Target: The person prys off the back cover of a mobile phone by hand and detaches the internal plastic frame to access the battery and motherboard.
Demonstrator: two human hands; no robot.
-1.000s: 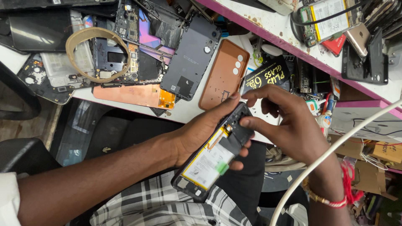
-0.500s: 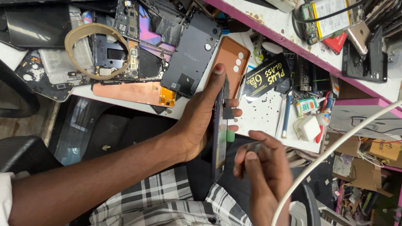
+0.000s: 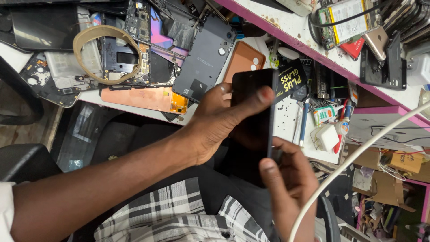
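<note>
Black label (image 3: pixel 292 79) with yellow lettering lying on the white bench (image 3: pixel 286 116), just right of the phone's top edge. Small white and green box (image 3: pixel 325 114) further right, beside a white charger (image 3: pixel 327 137) and a red-and-blue pen (image 3: pixel 342 127). Flat battery (image 3: pixel 347 22) with a pale label and printed text up on the pink-edged shelf (image 3: pixel 286 38), a black cable looped over it. Brown cardboard scraps (image 3: pixel 394 172) low at right, under the shelf.

Phone (image 3: pixel 253 125) held above the lap, in front of the bench edge, dark glass face up and blank. Left hand (image 3: pixel 219 123) wrapped around it from the left side, thumb laid across the upper glass near the top right corner, fingers hidden behind the body: a closed, firm hold. Right hand (image 3: pixel 286 179) meeting it from below, thumb tip pressed on the lower right edge, fingers curled behind the lower end; how tightly, cannot tell.

Long axis running near upright in view, tilted slightly, top end toward the bench, bottom end toward the checked shirt (image 3: pixel 179 215). White cable (image 3: pixel 358 157) crossing just right of the right hand.
</note>
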